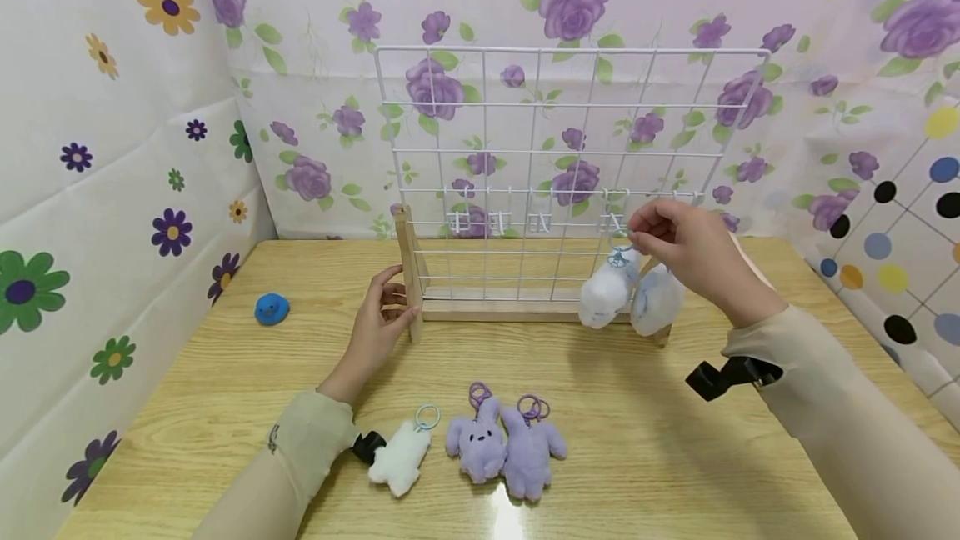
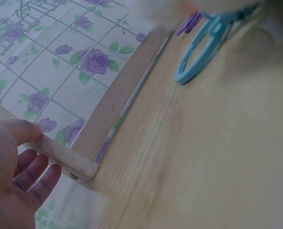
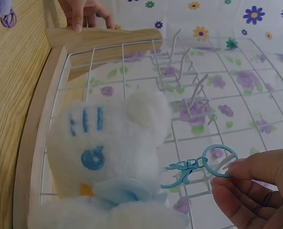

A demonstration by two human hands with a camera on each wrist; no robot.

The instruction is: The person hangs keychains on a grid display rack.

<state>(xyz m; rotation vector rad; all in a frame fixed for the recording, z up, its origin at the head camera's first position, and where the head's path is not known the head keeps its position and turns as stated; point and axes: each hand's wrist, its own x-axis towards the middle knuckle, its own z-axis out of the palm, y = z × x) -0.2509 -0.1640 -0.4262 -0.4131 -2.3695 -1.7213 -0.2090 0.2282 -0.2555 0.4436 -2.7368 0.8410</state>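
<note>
My right hand (image 1: 686, 248) pinches the light blue key ring (image 3: 219, 161) of a white plush keychain (image 1: 604, 294) between thumb and index finger. A white hook's tip shows through that ring in the right wrist view. The plush has blue embroidered marks and hangs from a blue clasp (image 3: 186, 168) in front of the white wire grid (image 1: 528, 152). Right beside it hangs a second white plush keychain (image 1: 657, 300). My left hand (image 1: 378, 315) holds the wooden upright (image 1: 409, 273) at the stand's left end, thumb on the near side and fingers curled behind.
Several white hooks (image 1: 498, 223) hang along the grid. Nearer on the table (image 1: 637, 448) lie a white plush keychain (image 1: 402, 457) and two purple plush keychains (image 1: 478, 444). A small blue duck-like figure (image 1: 272, 308) sits left. Flowered cloth (image 1: 315, 98) backs the stand.
</note>
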